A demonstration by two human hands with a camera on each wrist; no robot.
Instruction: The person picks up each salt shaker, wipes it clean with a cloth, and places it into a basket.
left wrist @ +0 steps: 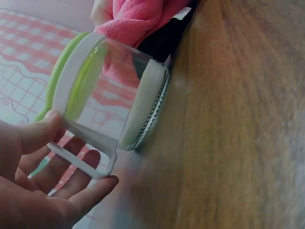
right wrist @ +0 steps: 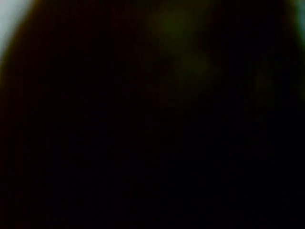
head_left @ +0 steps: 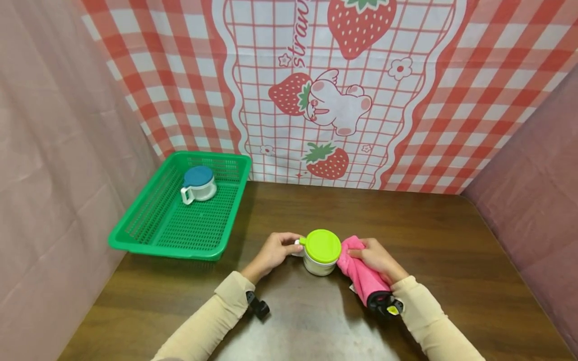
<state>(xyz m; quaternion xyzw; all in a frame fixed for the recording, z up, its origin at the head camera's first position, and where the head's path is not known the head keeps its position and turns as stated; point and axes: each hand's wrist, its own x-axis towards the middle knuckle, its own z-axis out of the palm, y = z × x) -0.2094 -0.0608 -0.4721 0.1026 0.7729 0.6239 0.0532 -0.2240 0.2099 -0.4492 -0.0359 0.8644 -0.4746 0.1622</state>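
Observation:
A clear seasoning jar [head_left: 320, 265] with a lime-green lid [head_left: 323, 245] and a white handle [left wrist: 90, 160] is in the middle of the table. My left hand [head_left: 276, 252] holds that handle, thumb near the lid's rim and fingers about the handle in the left wrist view. My right hand [head_left: 377, 259] grips a bunched pink cloth [head_left: 361, 275] against the jar's right side. The cloth hangs down toward the right wrist, with a black part at its lower end. The right wrist view is almost wholly dark, so it hides the hand's work.
A green plastic basket [head_left: 211, 252] stands at the left rear of the table [head_left: 433, 235]. Inside it is another jar with a blue lid [head_left: 199, 176] and white handle. A strawberry-print checked curtain [head_left: 253, 125] closes off the back; pink curtains hang at both sides.

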